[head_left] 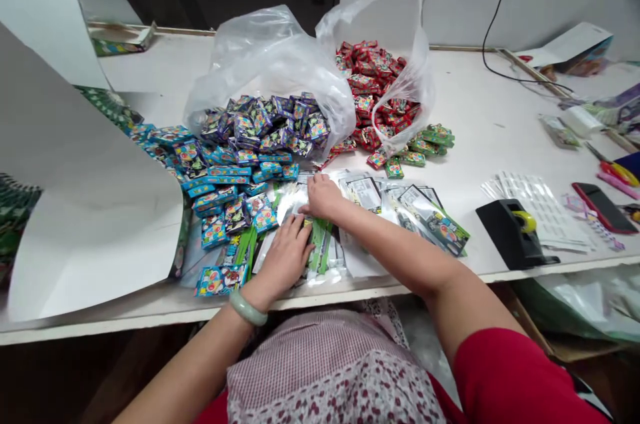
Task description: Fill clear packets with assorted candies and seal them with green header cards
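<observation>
On the white table, several clear plastic packets (323, 264) with green strips and printed cards inside lie under my hands. My left hand (285, 254), with a pale green bangle at the wrist, rests flat on a packet, its fingers stretched forward. Just beyond it, my right hand (324, 197) has its fingers bent down onto the upper part of the same packet; its fingertips are partly hidden. Small blue boxes (214, 229) and purple boxes (237, 214) are piled to the left of my hands. More flat packets (433, 221) with cards lie to the right, under my right forearm.
Behind stand clear bags with purple boxes (260, 121) and red boxes (367, 81); green boxes (425, 144) lie beside them. A large curled white sheet (105, 211) fills the left. At right are a black tape dispenser (513, 234), label sheets (537, 201), a phone (603, 207) and scissors (613, 167).
</observation>
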Demonstrator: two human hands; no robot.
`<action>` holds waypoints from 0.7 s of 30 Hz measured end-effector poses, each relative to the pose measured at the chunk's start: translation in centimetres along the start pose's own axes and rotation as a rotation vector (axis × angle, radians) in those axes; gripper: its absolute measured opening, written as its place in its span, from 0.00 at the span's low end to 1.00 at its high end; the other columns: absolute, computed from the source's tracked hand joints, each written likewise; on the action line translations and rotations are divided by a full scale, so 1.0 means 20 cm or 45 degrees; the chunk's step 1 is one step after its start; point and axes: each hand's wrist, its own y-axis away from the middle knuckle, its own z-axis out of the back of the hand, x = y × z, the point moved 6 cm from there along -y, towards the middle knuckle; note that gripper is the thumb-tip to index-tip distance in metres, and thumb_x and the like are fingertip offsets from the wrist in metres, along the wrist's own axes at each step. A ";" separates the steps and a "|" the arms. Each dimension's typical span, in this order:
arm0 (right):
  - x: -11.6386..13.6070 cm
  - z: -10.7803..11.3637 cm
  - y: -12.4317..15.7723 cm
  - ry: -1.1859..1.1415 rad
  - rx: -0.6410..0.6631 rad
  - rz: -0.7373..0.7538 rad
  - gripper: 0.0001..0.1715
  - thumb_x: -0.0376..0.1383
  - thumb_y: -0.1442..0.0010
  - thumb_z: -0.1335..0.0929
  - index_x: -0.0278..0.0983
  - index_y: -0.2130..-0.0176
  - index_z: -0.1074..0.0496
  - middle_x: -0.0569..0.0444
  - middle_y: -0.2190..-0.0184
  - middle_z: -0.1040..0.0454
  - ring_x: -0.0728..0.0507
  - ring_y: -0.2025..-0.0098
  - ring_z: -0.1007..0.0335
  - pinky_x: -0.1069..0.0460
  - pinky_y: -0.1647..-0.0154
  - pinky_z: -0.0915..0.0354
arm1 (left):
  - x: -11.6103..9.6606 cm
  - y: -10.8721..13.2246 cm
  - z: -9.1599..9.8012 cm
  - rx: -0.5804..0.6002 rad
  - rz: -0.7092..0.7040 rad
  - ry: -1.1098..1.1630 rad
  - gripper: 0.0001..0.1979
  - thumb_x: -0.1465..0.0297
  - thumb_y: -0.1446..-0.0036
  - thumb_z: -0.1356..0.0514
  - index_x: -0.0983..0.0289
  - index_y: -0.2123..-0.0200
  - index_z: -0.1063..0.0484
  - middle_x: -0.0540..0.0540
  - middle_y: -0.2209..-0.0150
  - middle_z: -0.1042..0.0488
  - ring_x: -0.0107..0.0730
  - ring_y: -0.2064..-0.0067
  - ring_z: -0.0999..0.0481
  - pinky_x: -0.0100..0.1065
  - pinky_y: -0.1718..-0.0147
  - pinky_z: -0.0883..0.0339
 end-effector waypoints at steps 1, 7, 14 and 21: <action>-0.01 0.00 -0.01 0.000 0.011 -0.003 0.43 0.49 0.47 0.28 0.21 0.44 0.36 0.30 0.45 0.36 0.32 0.43 0.41 0.43 0.44 0.40 | 0.00 0.00 0.00 0.006 0.003 0.007 0.20 0.69 0.38 0.45 0.69 0.44 0.35 0.69 0.36 0.42 0.55 0.33 0.46 0.55 0.38 0.46; -0.03 0.03 -0.03 -0.003 0.046 0.044 0.34 0.46 0.49 0.26 0.26 0.51 0.28 0.32 0.48 0.32 0.33 0.44 0.37 0.45 0.45 0.38 | -0.01 0.01 -0.01 0.010 0.005 0.012 0.19 0.70 0.38 0.46 0.65 0.44 0.35 0.65 0.35 0.42 0.53 0.34 0.44 0.55 0.38 0.44; -0.02 0.04 -0.10 -0.034 0.097 0.042 0.42 0.49 0.55 0.23 0.24 0.49 0.30 0.30 0.49 0.29 0.31 0.44 0.34 0.46 0.46 0.37 | 0.00 0.04 -0.01 0.030 0.043 0.061 0.21 0.69 0.38 0.46 0.64 0.42 0.37 0.63 0.34 0.43 0.51 0.32 0.47 0.56 0.37 0.50; 0.03 0.09 -0.12 -0.161 0.127 0.064 0.32 0.48 0.51 0.25 0.33 0.52 0.28 0.39 0.55 0.23 0.35 0.52 0.26 0.47 0.56 0.31 | 0.03 0.05 -0.07 -0.010 0.034 0.061 0.24 0.70 0.38 0.47 0.63 0.39 0.40 0.63 0.34 0.42 0.50 0.32 0.48 0.57 0.37 0.51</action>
